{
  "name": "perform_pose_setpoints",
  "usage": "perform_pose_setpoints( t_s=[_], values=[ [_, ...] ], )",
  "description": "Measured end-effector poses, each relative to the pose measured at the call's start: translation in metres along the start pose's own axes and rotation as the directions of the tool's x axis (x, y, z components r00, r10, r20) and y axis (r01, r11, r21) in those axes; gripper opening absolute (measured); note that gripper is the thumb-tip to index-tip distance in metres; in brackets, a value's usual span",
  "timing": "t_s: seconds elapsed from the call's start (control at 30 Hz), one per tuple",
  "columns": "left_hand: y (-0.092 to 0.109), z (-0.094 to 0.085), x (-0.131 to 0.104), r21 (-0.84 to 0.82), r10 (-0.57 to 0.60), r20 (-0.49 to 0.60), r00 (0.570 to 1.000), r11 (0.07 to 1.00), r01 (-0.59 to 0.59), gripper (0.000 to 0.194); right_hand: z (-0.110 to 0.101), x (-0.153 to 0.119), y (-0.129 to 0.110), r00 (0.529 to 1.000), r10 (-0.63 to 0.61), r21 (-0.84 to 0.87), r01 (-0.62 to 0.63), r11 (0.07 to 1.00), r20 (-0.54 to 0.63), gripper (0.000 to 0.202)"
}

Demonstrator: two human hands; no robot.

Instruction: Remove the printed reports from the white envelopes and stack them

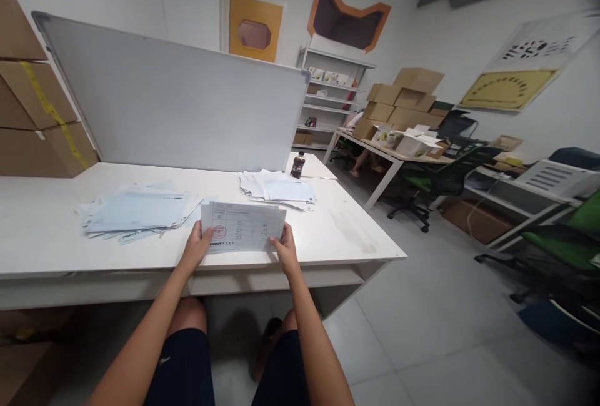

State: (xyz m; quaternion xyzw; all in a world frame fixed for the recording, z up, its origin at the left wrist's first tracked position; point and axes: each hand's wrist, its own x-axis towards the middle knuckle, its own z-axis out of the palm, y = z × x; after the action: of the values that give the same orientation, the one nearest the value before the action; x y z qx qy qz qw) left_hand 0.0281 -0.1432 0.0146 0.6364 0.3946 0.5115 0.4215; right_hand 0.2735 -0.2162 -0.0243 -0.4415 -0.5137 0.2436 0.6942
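Between my two hands is a small sheaf of printed paper forms (244,228), held up just above the front edge of the white desk (328,237). The top form bears a red round stamp and handwriting. My left hand (199,245) grips its left edge, thumb in front. At the right edge, my right hand (285,247) pinches the sheets the same way. A spread pile of pale blue papers (135,209) lies to the left on the desk. Behind the held forms, towards the right, sits another loose stack of papers (279,187).
A dark drink bottle (297,165) stands behind the right stack. A whiteboard (187,100) rises along the desk's back, with cardboard boxes (42,112) at the left. Further right are a table of boxes (403,103), office chairs (445,175) and a person's legs (363,161).
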Motion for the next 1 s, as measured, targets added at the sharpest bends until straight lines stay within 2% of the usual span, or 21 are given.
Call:
perform_pose_setpoints(
  t_s=[0.17,0.33,0.5,0.63,0.77,0.83,0.9,0.93,0.97,1.0],
  values=[
    [-0.008,0.003,0.001,-0.028,0.025,0.078,0.997,0.999,-0.022,0.042,-0.001,-0.010,0.005,0.999,-0.018,-0.158,0.011,0.987,-0.044,0.049],
    [-0.003,0.005,-0.001,-0.035,0.008,0.114,0.993,0.999,-0.004,0.044,0.003,-0.016,-0.005,0.988,-0.048,-0.116,0.030,0.993,-0.149,0.053],
    [0.005,0.005,-0.003,-0.076,-0.073,0.177,0.981,0.993,0.088,0.050,0.001,-0.011,-0.011,0.998,0.051,-0.110,-0.056,0.992,-0.046,0.053],
    [0.002,0.004,-0.005,-0.074,-0.052,0.220,0.974,0.995,0.070,0.053,0.000,-0.013,-0.009,0.989,0.091,-0.034,-0.095,0.995,-0.116,0.051],
    [-0.003,0.002,-0.008,0.026,-0.047,0.329,0.943,0.999,0.041,0.038,-0.015,-0.017,-0.011,0.951,0.283,0.049,-0.279,0.959,-0.127,0.043],
    [-0.002,0.003,-0.008,0.101,-0.030,0.249,0.968,0.995,0.005,0.028,-0.034,-0.014,-0.012,0.932,0.318,0.045,-0.314,0.948,-0.173,0.044],
    [0.001,0.008,-0.004,0.205,0.012,0.065,0.998,0.979,-0.025,0.023,-0.058,-0.005,-0.014,0.913,0.329,0.033,-0.332,0.943,-0.239,0.046],
    [0.003,0.012,-0.001,0.270,0.048,-0.010,0.999,0.962,-0.043,0.022,-0.069,-0.001,-0.014,0.901,0.346,0.023,-0.352,0.936,-0.263,0.046],
    [0.005,0.017,0.002,0.339,0.098,-0.041,0.994,0.937,-0.079,0.023,-0.079,0.004,-0.014,0.889,0.368,0.013,-0.379,0.925,-0.274,0.046],
    [0.006,0.023,0.007,0.406,0.160,-0.016,0.987,0.903,-0.139,0.023,-0.087,0.008,-0.014,0.878,0.391,0.004,-0.406,0.914,-0.274,0.045]
  ],
)
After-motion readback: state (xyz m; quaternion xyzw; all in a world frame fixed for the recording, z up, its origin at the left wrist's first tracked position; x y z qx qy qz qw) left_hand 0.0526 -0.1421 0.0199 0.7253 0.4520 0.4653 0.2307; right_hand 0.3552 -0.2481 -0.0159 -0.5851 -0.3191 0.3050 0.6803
